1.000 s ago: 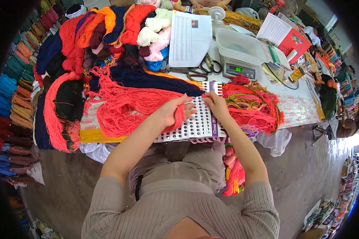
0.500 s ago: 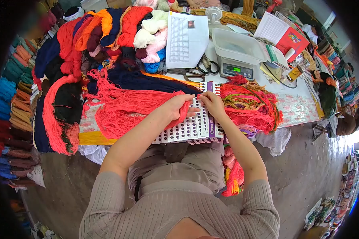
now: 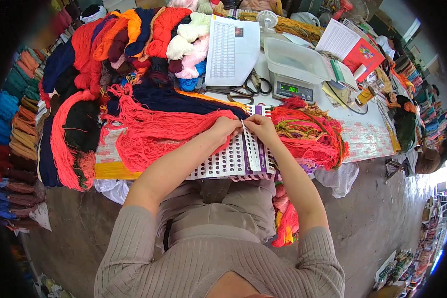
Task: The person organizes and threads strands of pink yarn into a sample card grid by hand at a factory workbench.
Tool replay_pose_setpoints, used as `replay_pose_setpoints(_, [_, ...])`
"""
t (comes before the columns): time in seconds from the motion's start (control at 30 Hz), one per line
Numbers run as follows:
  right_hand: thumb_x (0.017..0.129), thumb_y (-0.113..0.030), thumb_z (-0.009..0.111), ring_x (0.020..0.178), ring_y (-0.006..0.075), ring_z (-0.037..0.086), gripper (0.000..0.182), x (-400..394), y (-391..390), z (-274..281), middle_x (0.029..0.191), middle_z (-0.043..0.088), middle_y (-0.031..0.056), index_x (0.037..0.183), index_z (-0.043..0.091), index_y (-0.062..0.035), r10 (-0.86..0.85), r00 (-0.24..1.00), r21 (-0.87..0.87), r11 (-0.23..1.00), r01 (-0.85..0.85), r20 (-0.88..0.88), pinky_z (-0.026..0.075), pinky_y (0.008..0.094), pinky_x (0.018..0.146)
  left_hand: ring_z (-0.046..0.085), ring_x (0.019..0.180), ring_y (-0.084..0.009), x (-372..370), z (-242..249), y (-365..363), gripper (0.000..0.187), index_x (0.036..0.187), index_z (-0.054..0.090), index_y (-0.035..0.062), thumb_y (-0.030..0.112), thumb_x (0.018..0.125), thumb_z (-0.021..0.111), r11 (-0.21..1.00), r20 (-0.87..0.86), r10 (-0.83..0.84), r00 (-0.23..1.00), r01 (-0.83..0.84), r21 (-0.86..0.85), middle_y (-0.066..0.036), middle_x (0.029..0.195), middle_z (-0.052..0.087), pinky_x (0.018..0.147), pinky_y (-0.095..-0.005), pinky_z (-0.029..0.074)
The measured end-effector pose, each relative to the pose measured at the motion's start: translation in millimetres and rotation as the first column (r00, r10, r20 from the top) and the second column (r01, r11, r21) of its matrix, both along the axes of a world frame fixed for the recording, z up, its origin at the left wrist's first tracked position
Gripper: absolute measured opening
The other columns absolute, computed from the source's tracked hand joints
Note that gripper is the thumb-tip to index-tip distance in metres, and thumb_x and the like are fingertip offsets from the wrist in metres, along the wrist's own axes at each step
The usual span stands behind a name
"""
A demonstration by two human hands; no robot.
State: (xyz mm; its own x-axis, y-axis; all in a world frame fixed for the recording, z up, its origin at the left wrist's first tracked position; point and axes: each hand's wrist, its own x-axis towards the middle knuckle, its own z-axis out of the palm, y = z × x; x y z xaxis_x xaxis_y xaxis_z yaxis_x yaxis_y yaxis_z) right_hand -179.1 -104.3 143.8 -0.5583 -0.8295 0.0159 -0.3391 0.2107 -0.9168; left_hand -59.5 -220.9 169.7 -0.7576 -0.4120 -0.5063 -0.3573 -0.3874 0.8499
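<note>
My left hand (image 3: pixel 226 126) is closed around one end of the coral-pink yarn skein (image 3: pixel 159 130), which spreads to the left over the table. Just beside it, my right hand (image 3: pixel 260 127) pinches the top of a narrow white punched card strip (image 3: pixel 251 149). The fingertips of both hands nearly meet at that strip's top end. Below them lie more white punched cards (image 3: pixel 218 163), some with a purple band, at the table's front edge. Pink and multicoloured threads (image 3: pixel 313 134) lie right of my right hand. A navy skein (image 3: pixel 184 102) runs behind my left hand.
Behind the hands are scissors (image 3: pixel 256 84), a printed sheet (image 3: pixel 232 49) and a digital scale (image 3: pixel 293 89) with a clear plastic tray (image 3: pixel 295 57). Piled skeins (image 3: pixel 87 54) fill the back left. A small white fan (image 3: pixel 266 20) stands at the back, near part of another person.
A narrow card strip now stands out from the stack, held at its top by my right hand. My left fingers have drawn in around the yarn. The scale reading went from 0.00 to 0.01.
</note>
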Motion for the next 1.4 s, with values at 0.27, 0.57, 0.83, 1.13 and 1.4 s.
replay_pose_setpoints(0.27, [0.079, -0.030, 0.063, 0.064, 0.0174, 0.062, 0.028, 5.8, -2.1, 14.6, 0.071, 0.064, 0.0042, 0.094, 0.054, -0.0084, 0.057, 0.985, 0.269, 0.963, -0.010, -0.164, 0.046, 0.0312, 0.060, 0.060, 0.063, -0.0259, 7.8, -63.9, -24.3, 0.027, 0.075, 0.061, 0.0060, 0.029, 0.085, 0.049, 0.300, 0.047, -0.092, 0.995, 0.073, -0.951, -0.014, 0.069, 0.060, 0.061, -0.0387, 0.046])
replay_pose_setpoints(0.57, [0.080, -0.035, 0.058, 0.075, 0.0262, 0.064, 0.025, 24.5, 0.2, 21.7, 0.077, 0.065, 0.0047, 0.096, 0.056, -0.0159, -0.021, 0.937, 0.298, 0.945, 0.132, -0.349, 0.046, 0.0392, 0.064, 0.050, 0.039, -0.0112, 37.5, -8.5, -26.3, 0.027, 0.069, 0.063, 0.0030, 0.022, 0.085, 0.052, 0.985, -0.032, 0.117, 0.993, -0.120, -0.126, -0.005, 0.061, 0.062, 0.037, -0.0250, 0.037])
replay_pose_setpoints(0.83, [0.083, -0.034, 0.056, 0.067, 0.0304, 0.063, 0.024, 30.6, 1.1, 14.1, 0.071, 0.064, 0.0085, 0.097, 0.054, -0.0153, -0.022, 0.867, 0.230, 0.961, 0.157, -0.497, 0.046, 0.0432, 0.058, 0.042, 0.050, -0.0035, 42.9, 7.2, -47.8, 0.023, 0.084, 0.061, 0.0033, 0.026, 0.088, 0.059, 0.960, -0.177, 0.072, 0.982, -0.020, 0.278, -0.001, 0.077, 0.059, 0.037, -0.0162, 0.029])
replay_pose_setpoints(1.13, [0.088, -0.016, 0.051, 0.077, 0.0288, 0.064, 0.018, 37.1, 7.9, 10.3, 0.084, 0.065, 0.0090, 0.105, 0.053, -0.0131, -0.206, 0.900, -0.121, 0.978, 0.172, -0.383, 0.048, 0.0377, 0.065, 0.047, 0.044, -0.0068, 27.4, 11.9, -9.7, 0.016, 0.103, 0.055, 0.0103, 0.020, 0.091, 0.050, 0.955, -0.072, -0.295, 0.953, 0.291, -0.059, -0.003, 0.062, 0.059, 0.039, -0.0194, 0.033])
replay_pose_setpoints(1.4, [0.079, -0.015, 0.059, 0.067, 0.0292, 0.060, 0.019, 39.7, 2.9, 8.4, 0.083, 0.056, 0.0076, 0.098, 0.057, -0.0135, -0.087, 0.680, -0.052, 0.996, 0.072, -0.728, 0.047, 0.0399, 0.056, 0.050, 0.054, -0.0087, 26.5, -6.6, -14.1, 0.029, 0.085, 0.063, 0.0072, 0.034, 0.090, 0.053, 0.730, -0.284, -0.058, 0.957, -0.153, -0.666, -0.002, 0.066, 0.055, 0.048, -0.0258, 0.038])
